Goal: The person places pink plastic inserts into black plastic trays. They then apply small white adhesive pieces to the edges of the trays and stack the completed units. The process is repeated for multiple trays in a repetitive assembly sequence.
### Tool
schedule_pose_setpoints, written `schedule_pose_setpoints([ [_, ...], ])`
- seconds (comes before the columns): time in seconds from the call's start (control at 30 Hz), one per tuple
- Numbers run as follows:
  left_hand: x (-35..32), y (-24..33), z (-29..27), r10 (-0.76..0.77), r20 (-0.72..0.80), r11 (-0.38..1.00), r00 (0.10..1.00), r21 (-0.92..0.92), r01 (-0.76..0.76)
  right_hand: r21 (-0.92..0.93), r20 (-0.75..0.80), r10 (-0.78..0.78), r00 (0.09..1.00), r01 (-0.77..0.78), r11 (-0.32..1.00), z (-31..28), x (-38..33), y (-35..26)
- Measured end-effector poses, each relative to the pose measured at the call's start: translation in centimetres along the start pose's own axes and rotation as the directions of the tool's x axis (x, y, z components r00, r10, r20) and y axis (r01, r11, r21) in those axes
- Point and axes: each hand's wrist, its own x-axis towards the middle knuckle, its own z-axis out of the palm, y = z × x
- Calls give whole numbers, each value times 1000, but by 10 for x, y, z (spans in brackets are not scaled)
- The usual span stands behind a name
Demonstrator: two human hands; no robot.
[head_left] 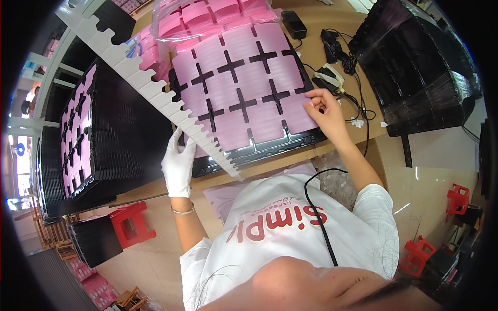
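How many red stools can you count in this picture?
3: one stool at lower left, a second stool near the right edge, a third stool below it. Others may be hidden.

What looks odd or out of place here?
Two things, mildly: the left hand wears a white glove while the right hand is bare, so they don't match. And the black cables lie in a loose tangle, untidy beside the neatly patterned pink sheeting.

Tan tabletop (332, 18): black tray (280, 146) near front edge, black adapter (294, 25), coiled black cables (350, 64).
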Motion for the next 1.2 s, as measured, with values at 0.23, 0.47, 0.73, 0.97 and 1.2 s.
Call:
schedule_pose_setpoints([
  [0.23,-26,15,-4,-50,-17,960,999,274,53,-200,3,26,1000,-25,980,-6,-8,-7],
  [0.47,-12,29,-16,449,-123,598,885,778,-195,-840,64,-288,955,208,501,-26,11,-28],
  [0.73,129,34,35,673,171,394,720,741,-544,-772,392,-479,785,564,292,42,146,17],
  [0.97,150,27,41,594,296,253,748,814,-523,-896,365,-329,871,425,131,40,148,26],
  [1.2,26,14,-5,788,432,218,440,472,-854,-409,636,-349,688,684,603,-12,16,-26],
])
